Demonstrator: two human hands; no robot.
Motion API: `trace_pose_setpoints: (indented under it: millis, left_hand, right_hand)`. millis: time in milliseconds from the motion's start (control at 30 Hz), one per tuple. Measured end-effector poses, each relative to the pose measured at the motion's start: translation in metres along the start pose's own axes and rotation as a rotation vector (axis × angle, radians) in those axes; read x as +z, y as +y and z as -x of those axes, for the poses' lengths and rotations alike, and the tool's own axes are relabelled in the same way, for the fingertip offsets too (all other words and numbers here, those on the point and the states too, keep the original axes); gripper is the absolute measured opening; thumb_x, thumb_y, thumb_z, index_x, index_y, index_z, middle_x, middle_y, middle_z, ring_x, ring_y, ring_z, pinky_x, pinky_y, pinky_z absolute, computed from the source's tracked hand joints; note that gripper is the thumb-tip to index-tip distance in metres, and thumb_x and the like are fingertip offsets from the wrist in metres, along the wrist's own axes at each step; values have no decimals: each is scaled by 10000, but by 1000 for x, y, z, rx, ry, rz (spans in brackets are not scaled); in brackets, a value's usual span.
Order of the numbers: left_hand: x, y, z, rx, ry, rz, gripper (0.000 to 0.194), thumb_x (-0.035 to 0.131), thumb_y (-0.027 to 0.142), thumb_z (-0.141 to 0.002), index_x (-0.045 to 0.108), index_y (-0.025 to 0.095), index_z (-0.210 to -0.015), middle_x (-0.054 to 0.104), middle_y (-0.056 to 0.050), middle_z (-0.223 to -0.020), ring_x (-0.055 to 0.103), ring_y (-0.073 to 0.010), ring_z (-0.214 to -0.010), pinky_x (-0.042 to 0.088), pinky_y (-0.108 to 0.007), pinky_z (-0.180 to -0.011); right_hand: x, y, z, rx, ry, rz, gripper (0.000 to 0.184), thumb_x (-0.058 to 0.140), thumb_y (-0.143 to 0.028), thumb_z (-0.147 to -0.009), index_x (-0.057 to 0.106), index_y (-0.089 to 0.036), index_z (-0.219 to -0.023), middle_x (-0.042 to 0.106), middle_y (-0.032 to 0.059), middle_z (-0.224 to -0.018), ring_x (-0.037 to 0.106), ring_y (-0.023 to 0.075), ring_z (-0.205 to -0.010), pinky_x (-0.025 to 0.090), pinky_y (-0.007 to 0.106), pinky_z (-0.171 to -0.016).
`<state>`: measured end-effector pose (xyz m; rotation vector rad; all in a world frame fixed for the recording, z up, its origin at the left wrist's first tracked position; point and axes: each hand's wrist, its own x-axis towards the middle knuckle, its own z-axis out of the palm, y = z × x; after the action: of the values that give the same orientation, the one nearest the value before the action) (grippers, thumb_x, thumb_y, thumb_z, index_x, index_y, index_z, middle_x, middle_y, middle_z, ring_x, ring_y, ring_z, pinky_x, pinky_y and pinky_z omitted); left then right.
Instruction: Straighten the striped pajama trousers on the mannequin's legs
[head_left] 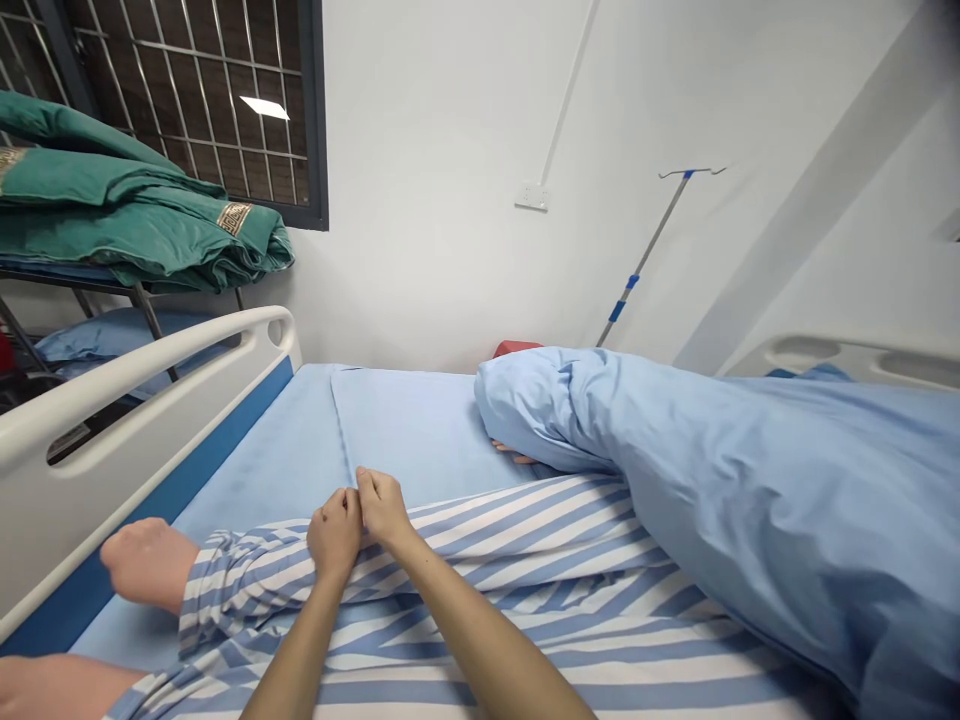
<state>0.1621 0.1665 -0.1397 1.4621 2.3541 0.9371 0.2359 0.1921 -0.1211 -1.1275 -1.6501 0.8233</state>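
Both my hands meet at the edge of a blue pad [409,435] spread on the bed sheet. My left hand [335,532] is closed in a pinch on the pad's near edge. Right beside it, my right hand [382,505] is also closed on that edge. My forearms lie over a figure in blue-and-white striped pyjamas [525,580] lying on the bed. The figure's hand [146,562] rests near the side rail. A light blue quilt [750,470] is pushed back to the right, and fingertips [510,452] peek out under it.
A white side rail [142,400] with a blue panel borders the bed on the left. Folded green blankets [135,210] sit on a rack behind it. An IV pole [649,250] leans against the white wall. Another white rail [847,355] stands at the right.
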Motion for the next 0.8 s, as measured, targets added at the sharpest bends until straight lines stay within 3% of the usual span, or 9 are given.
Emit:
trace_pose_setpoints:
  millis: [100,267,533,667,800]
  left_hand:
    - [0,1,0,2,7,-5,349,298,383,-843,508,211,-625,620,-48,-670,452,-151,-585,187,-255,-536]
    - [3,0,1,45,-1,0,362,300,416,-833,504,209,-617,603,-44,-650,416,-141,-576,193,-249,-544]
    - [-3,10,-2,32,-38,19,323,370,382,-771,431,200,-511,454,0,-515,314,-125,-515,189,-251,-522]
    - [-14,33,-16,24,45,247,314,407,342,-736,356,191,-464,330,35,-455,303,-105,-492,219,-242,-509]
    - [-6,46,-18,-37,75,612,300,402,341,-735,343,194,-481,306,54,-453,318,-89,-483,262,-225,-498]
  right_hand:
    - [-8,3,5,-58,-12,44,436,282,-420,-885,359,-179,-529,358,-43,-487,316,88,-495,232,224,-489]
    - [-5,17,15,-23,-8,87,399,322,-388,-876,433,-178,-555,437,-29,-505,361,94,-507,235,227,-501]
    - [-8,21,9,54,106,-146,427,338,-430,-863,325,-183,-515,313,-51,-485,294,84,-491,243,219,-480]
    - [-10,25,5,99,89,-315,436,357,-451,-846,343,-184,-502,318,-53,-455,304,80,-463,257,214,-455]
    - [-12,27,3,178,48,-499,422,398,-465,-815,367,-188,-499,318,-60,-409,286,74,-399,254,216,-409]
